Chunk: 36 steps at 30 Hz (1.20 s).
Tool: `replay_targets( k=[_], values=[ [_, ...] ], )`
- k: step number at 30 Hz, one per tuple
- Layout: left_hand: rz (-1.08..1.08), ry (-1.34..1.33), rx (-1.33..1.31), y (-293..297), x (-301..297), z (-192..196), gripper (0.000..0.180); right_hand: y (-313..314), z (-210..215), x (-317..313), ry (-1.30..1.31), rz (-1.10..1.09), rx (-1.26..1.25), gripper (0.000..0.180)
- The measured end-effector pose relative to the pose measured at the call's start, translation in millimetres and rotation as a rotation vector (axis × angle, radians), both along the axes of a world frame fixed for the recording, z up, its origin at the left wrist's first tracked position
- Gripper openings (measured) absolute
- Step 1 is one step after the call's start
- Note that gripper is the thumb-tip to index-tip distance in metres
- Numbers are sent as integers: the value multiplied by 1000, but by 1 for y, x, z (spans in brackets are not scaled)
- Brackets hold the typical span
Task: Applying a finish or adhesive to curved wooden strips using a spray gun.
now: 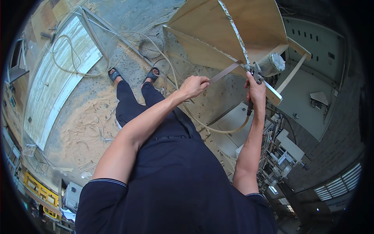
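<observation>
At edge of plywood panel (233,31), right hand (256,90) closed round spray gun (260,72) with metal cup, hose (218,126) trailing below. Left hand (193,85) pinches thin edge strip (224,72): likely light, floppy, best held near free end, kept taut. Gun probably heavier, rigid; grip handle. No labels legible. Sawdust on floor (85,117).

Your left hand (193,86) is left of your right hand (256,90), and both are in front of your chest. A thin strip (225,72) runs between them, from your left hand up to the edge of the wooden panel (233,31). Your right hand holds the spray gun (265,68) against that edge. A hose (218,126) hangs below the gun. Your feet (134,74) stand on the sawdust floor (85,117), left of the panel. A board (58,78) lies further left.
</observation>
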<state>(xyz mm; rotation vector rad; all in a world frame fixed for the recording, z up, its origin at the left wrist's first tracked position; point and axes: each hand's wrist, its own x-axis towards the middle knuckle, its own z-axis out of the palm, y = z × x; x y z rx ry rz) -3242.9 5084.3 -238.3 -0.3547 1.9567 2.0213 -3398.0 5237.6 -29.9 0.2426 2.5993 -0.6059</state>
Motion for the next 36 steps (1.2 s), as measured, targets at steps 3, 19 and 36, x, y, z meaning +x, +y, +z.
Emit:
replay_targets(
  k=[3, 19, 36],
  values=[
    [9, 26, -26, 2, 2, -3, 32, -1, 1, 1, -9, 18, -16, 49],
    [4, -3, -6, -6, 11, -2, 35, 5, 10, 8, -6, -10, -47, 50],
    [11, 24, -29, -7, 20, -13, 29, 11, 29, 9, -97, -4, -28, 51]
  ],
)
